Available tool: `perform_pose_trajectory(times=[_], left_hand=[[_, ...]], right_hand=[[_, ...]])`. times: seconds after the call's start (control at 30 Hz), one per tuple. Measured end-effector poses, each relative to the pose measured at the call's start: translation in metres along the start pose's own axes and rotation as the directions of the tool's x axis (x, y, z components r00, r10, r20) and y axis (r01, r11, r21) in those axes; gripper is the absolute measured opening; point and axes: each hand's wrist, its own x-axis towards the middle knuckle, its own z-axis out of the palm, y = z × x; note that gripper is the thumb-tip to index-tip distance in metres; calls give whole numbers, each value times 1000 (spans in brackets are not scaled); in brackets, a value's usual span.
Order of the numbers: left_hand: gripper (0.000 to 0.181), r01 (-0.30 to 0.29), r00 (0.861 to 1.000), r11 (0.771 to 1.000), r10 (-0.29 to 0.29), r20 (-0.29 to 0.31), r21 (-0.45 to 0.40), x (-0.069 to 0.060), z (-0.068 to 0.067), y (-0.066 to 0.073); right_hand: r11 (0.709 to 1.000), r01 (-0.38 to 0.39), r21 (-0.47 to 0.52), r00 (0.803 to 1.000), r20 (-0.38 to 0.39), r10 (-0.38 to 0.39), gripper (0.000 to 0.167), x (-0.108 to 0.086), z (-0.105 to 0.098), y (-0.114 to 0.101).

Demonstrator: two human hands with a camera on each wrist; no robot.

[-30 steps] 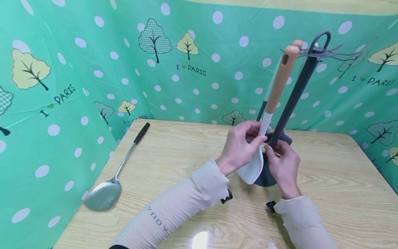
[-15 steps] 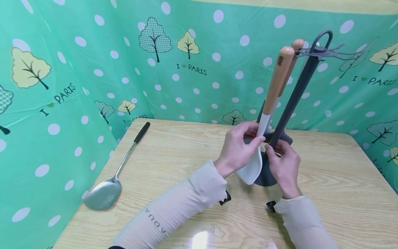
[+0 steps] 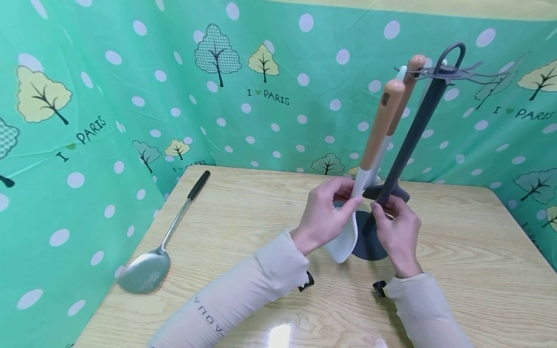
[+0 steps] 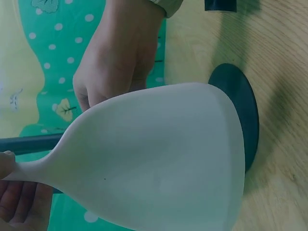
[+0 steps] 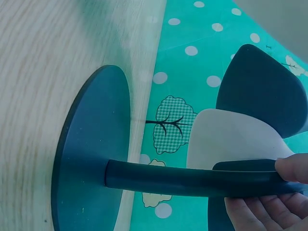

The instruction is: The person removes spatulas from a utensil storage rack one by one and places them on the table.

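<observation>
In the head view my left hand (image 3: 324, 210) pinches the white neck of a spatula with a wooden handle (image 3: 377, 130). It leans toward the upper right, its handle top apart from the hooks. Its broad white blade (image 4: 159, 149) fills much of the left wrist view. My right hand (image 3: 398, 237) grips the dark pole (image 3: 411, 137) of a utensil stand low down, above its round base (image 3: 370, 249). Another wooden-handled utensil (image 3: 403, 104) hangs from the hooked top ring. Behind, the right wrist view has a white blade (image 5: 216, 139) and a dark one (image 5: 260, 91).
A metal wok spatula (image 3: 145, 271) with a black handle lies on the left of the wooden table (image 3: 252, 203). A green dotted curtain (image 3: 278, 130) stands close behind and along the left side.
The left hand and white spatula have moved left and toward me. The spatula's handle top has come down, away from the stand's ring. My right hand stays on the pole.
</observation>
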Motion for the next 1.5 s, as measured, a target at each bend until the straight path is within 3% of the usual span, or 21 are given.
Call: perform_pose_trajectory(times=[1.0,1.5], left_hand=[[16,29,999,998,-31,33,49,-34,-36,-7],[13,70,996,987,-77,45,142,-53,-58,-3]], right_hand=[[1000,0,-12,1000,1,0,22,-2,0,1],[1000,1,1,1000,-3,-1,22,-1,0,1]])
